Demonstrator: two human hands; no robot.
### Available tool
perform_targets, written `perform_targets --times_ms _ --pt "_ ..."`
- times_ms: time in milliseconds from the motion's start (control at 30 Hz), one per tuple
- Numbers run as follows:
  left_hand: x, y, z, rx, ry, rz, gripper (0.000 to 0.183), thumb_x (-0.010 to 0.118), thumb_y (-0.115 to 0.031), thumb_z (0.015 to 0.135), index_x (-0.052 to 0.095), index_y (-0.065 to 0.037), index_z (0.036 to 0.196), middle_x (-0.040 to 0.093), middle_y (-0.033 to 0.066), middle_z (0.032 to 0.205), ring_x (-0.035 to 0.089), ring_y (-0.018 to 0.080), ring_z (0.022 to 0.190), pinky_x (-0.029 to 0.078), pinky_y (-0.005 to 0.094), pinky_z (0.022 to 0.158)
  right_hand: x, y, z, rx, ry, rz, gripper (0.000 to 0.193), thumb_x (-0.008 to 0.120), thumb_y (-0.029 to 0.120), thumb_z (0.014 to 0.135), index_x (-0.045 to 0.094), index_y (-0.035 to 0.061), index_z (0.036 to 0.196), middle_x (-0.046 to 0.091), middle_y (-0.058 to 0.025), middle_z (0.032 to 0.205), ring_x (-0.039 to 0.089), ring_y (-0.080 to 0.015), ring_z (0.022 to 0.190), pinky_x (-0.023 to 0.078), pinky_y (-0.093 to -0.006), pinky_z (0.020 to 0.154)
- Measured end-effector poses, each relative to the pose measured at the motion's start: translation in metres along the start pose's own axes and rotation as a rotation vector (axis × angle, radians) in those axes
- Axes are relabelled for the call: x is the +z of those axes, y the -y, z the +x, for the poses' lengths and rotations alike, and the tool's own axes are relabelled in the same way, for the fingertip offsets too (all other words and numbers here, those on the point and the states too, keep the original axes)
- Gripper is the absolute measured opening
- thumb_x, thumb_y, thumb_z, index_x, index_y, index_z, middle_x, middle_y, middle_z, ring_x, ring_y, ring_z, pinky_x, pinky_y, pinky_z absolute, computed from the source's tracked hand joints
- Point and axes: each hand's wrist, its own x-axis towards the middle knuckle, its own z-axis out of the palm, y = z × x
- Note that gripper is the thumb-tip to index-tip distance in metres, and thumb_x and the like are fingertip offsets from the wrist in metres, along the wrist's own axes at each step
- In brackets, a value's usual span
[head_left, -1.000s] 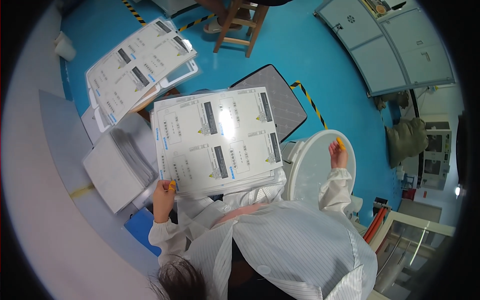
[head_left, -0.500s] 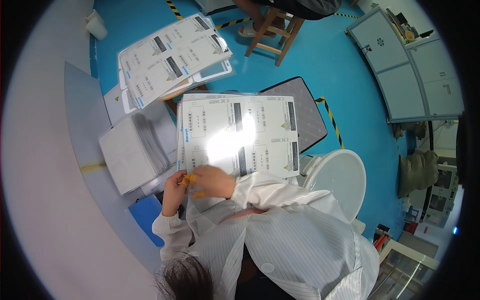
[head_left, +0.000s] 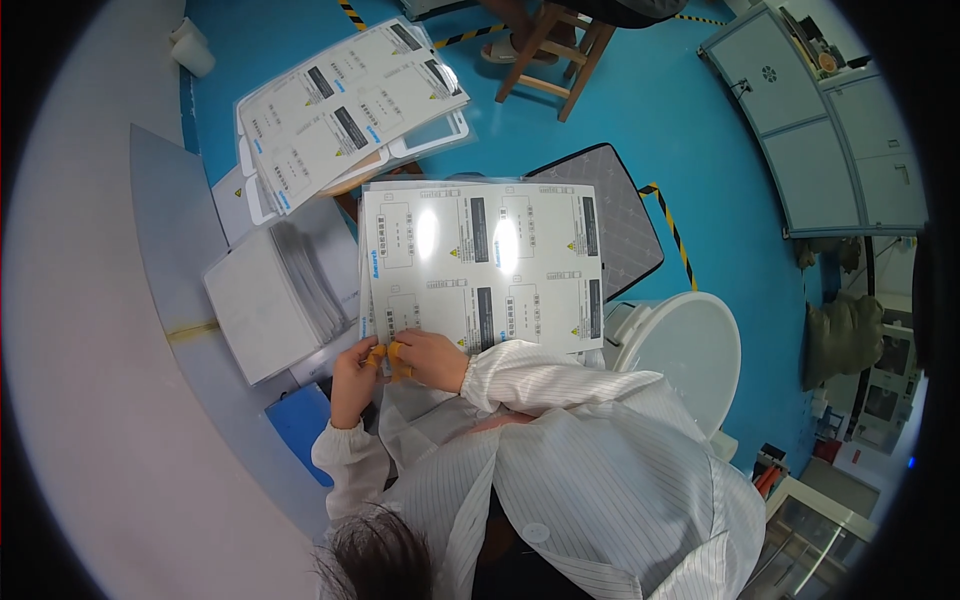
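A stack of glossy white printed sheets [head_left: 540,235] lies before me, with black label blocks, blue lettering and two streaks of glare. At its near-left corner my left hand [head_left: 354,384] is closed, thumb and fingers pinching the sheet's edge. Close beside it, my right hand [head_left: 432,360] bends over the same corner with its fingers drawn together. Whatever is between the right fingertips is hidden or too small to make out. Yellow finger covers [head_left: 399,362] show on fingers of both hands, and the fingertips nearly touch.
More printed sheets [head_left: 345,110] rest on a stool at the far left. Left of my stack stands a thick pile of white sheets [head_left: 255,310], with a blue folder [head_left: 298,425] nearer me. A white round lidded bucket [head_left: 685,355] is at right. Beyond are a grey mat [head_left: 605,220] and a person's wooden stool [head_left: 550,60].
My right hand, blurred before, has come down slightly left and now looks steady at the corner. The single broad glare on the top sheet has split into two smaller streaks. My left hand stays there.
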Motion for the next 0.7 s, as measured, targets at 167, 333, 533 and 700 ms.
perform_targets --times_ms 167,333,533,700 --pt "0.001 -0.001 0.000 -0.022 0.000 0.035 0.025 0.044 0.003 0.084 0.054 0.004 0.107 0.059 0.0041 0.084 0.057 0.0095 0.064 0.053 0.0235 0.055 -0.004 -0.004 -0.001 0.082 -0.026 0.051 0.014 0.061 0.012 0.070 0.057 0.0038 0.081 0.054 -0.0073 0.090 0.054 -0.0240 0.087 0.046 -0.0326 0.075" --pt "-0.001 0.001 -0.001 -0.032 0.039 0.010 0.026 0.044 -0.004 0.088 0.053 0.002 0.112 0.058 0.0044 0.087 0.057 0.0106 0.067 0.053 0.0237 0.059 0.006 -0.006 -0.004 -0.067 -0.043 -0.011 0.016 0.060 0.014 0.070 0.057 0.0028 0.082 0.053 -0.0082 0.090 0.053 -0.0251 0.085 0.045 -0.0326 0.076" --pt "-0.012 0.010 -0.005 -0.042 0.138 -0.061 0.032 0.042 -0.010 0.091 0.046 0.001 0.121 0.055 0.0061 0.098 0.057 0.0120 0.079 0.052 0.0265 0.071 -0.003 -0.015 0.000 0.212 0.032 0.409 0.017 0.060 0.013 0.070 0.057 0.0015 0.082 0.052 -0.0095 0.090 0.052 -0.0257 0.087 0.043 -0.0336 0.077" --pt "-0.012 0.011 -0.004 -0.032 0.190 0.014 0.035 0.041 -0.010 0.091 0.042 0.001 0.125 0.055 0.0076 0.104 0.057 0.0143 0.084 0.051 0.0275 0.074 0.000 -0.011 -0.004 0.039 0.043 0.237 0.014 0.058 0.011 0.071 0.056 -0.0006 0.079 0.051 -0.0119 0.087 0.052 -0.0281 0.084 0.043 -0.0349 0.074"
